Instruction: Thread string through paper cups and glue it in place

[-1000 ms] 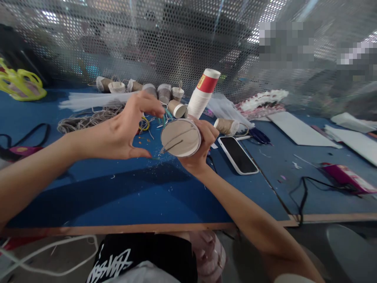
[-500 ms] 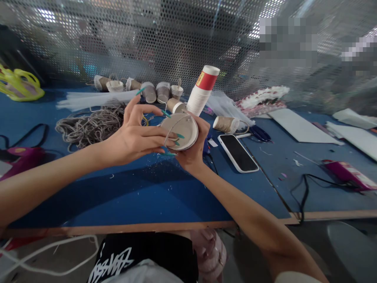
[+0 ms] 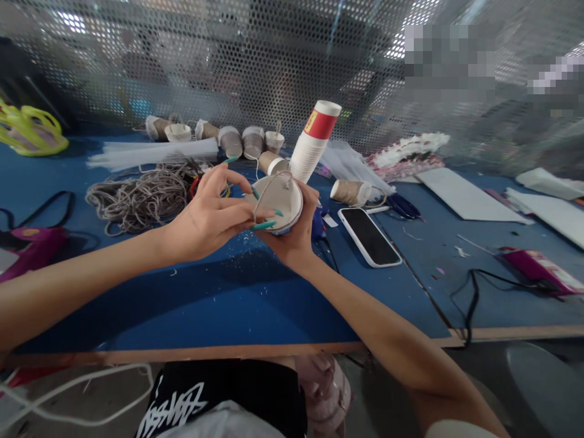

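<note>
My right hand [image 3: 295,234] is wrapped round a paper cup [image 3: 285,204], its open mouth tilted toward me. A thin grey cord [image 3: 270,187] arches over the mouth from rim to rim like a handle. The fingers and thumb of my left hand [image 3: 207,210], with long teal nails, pinch the cord's near end at the left rim. Behind the cup leans a stack of white paper cups [image 3: 308,155] with a red band. A brown-wrapped cup [image 3: 269,163] lies next to it, partly hidden.
Tangled grey cord [image 3: 137,198] lies on the blue table [image 3: 182,310], left of my hands. Several wrapped cups [image 3: 230,143] line the back, beside white mesh strips [image 3: 155,152]. A phone [image 3: 369,237], another wrapped cup [image 3: 349,192] and magenta glue guns [image 3: 34,249] lie around.
The cup has tipped slightly, showing more of its inside, and the cord stands up higher over the mouth. My left index finger has come down, and my left thumb has shifted onto the rim.
</note>
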A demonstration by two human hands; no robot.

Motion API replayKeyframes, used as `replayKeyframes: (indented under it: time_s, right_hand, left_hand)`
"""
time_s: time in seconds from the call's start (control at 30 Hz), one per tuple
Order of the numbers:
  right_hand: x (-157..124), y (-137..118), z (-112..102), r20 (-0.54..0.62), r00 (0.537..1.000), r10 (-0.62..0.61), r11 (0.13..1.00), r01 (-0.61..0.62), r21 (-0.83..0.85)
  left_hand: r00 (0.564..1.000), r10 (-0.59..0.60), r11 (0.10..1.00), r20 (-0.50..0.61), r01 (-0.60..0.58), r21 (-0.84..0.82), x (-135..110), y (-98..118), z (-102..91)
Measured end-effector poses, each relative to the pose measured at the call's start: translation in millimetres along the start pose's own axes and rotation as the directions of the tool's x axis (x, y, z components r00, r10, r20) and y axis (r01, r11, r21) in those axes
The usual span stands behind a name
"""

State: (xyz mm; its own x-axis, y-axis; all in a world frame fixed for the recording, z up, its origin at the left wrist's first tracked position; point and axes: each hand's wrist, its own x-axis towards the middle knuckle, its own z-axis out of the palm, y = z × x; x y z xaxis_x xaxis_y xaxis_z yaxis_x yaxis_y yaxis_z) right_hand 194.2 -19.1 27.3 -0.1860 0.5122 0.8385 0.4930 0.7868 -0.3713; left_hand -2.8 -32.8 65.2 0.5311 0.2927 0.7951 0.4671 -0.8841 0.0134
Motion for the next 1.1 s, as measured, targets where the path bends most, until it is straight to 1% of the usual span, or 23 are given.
replayKeyframes:
  time_s: [0.07,0.13,0.23,0.3,0.37,0.5,0.6,0.67,0.7,0.73,0.8,0.83,0.9,1.0,1.1]
  right_hand:
    - [-0.7,-0.2,-0.2,-0.006,1.0,-0.016,1.0,0.017,0.005]
    - [-1.3,-0.4,0.1,-0.015,0.999,-0.033,0.999,0.033,0.001]
    - [-1.7,-1.0,0.5,-0.024,0.998,-0.055,0.998,0.054,-0.04]
    - [-1.7,-1.8,0.2,-0.039,0.996,-0.084,0.996,0.083,-0.037]
    - [-1.7,-3.2,-0.5,-0.05,0.994,-0.094,0.996,0.094,-0.001]
    - [-3.6,-6.3,-0.9,-0.012,0.999,-0.039,0.997,0.04,0.059]
    - [-7.3,-6.5,2.3,0.012,1.0,0.018,0.991,-0.019,0.134]
    - [-10.0,-5.1,6.1,0.031,0.996,0.082,0.981,-0.086,0.175]
    - [-11.2,-4.2,8.1,0.051,0.992,0.117,0.974,-0.125,0.19]
    - [-12.1,-3.2,10.1,0.08,0.985,0.152,0.966,-0.166,0.201]
    - [-13.3,-1.4,13.6,0.146,0.967,0.207,0.946,-0.236,0.221]
    - [-13.6,-0.7,14.9,0.181,0.957,0.227,0.935,-0.266,0.236]
    - [-13.8,0.4,16.4,0.253,0.933,0.256,0.906,-0.323,0.274]
    - [-13.2,1.0,15.8,0.333,0.905,0.265,0.873,-0.372,0.317]
    - [-12.3,0.4,13.5,0.334,0.903,0.269,0.892,-0.365,0.267]
  left_hand:
    - [1.0,-0.011,1.0,-0.011,0.011,0.018,0.1,1.5,0.8]
    - [1.0,0.004,0.999,-0.016,-0.003,0.036,0.7,3.9,0.8]
    - [1.0,-0.014,0.999,0.016,0.013,0.049,1.0,7.2,0.4]
    - [0.999,-0.03,0.999,0.021,0.03,0.025,0.5,8.1,0.6]
    - [1.0,-0.022,1.0,0.012,0.022,-0.017,-0.2,7.8,1.1]
    - [1.0,0.013,0.998,-0.021,-0.014,-0.055,-0.1,5.8,1.2]
    - [1.0,0.011,0.993,0.001,-0.011,-0.117,1.3,4.6,-0.6]
    - [0.998,-0.046,0.98,0.045,0.054,-0.194,1.4,3.3,-1.3]
    - [0.992,-0.104,0.966,0.07,0.117,-0.229,1.0,2.2,-0.9]
    - [0.98,-0.176,0.946,0.096,0.195,-0.258,0.2,0.7,0.0]
    - [0.939,-0.315,0.893,0.138,0.343,-0.291,-2.4,-3.3,3.5]
    - [0.921,-0.362,0.869,0.146,0.39,-0.305,-4.1,-5.9,6.0]
    - [0.902,-0.407,0.84,0.145,0.432,-0.329,-7.8,-11.4,11.5]
    - [0.899,-0.412,0.827,0.147,0.436,-0.353,-13.5,-19.2,19.1]
    - [0.907,-0.394,0.827,0.149,0.42,-0.373,-18.8,-25.0,24.4]
